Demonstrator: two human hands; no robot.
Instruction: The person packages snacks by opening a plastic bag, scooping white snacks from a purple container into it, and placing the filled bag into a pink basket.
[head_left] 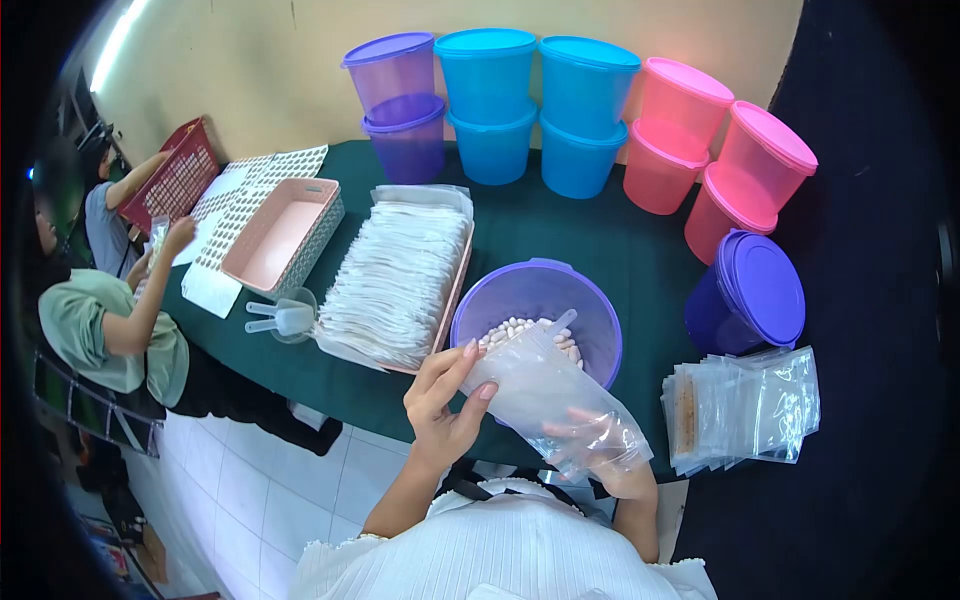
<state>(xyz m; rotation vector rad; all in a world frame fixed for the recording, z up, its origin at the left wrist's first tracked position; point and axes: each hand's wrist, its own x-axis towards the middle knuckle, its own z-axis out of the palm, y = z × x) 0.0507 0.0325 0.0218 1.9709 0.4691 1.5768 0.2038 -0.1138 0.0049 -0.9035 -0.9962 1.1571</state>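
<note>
A clear plastic bag [540, 385] is stretched between my two hands, over the front of a purple tub [606, 305]. My left hand [445, 400] has its thumb and fingertips closed on the bag's upper left edge. At the lower right end, my right hand [618, 470] grips the bag, its fingers showing through the plastic. Inside the tub are many small whitish pieces [512, 328] and a clear scoop [563, 322], partly hidden by the bag.
Left of the tub stands a basket packed with white packets [395, 280], then clear scoops [290, 318] and a pink basket [275, 245]. Stacked lidded tubs [490, 85] line the wall. Flat plastic bags [745, 405] lie right, beside a purple lidded tub [745, 295]. Two people [125, 325] work at left.
</note>
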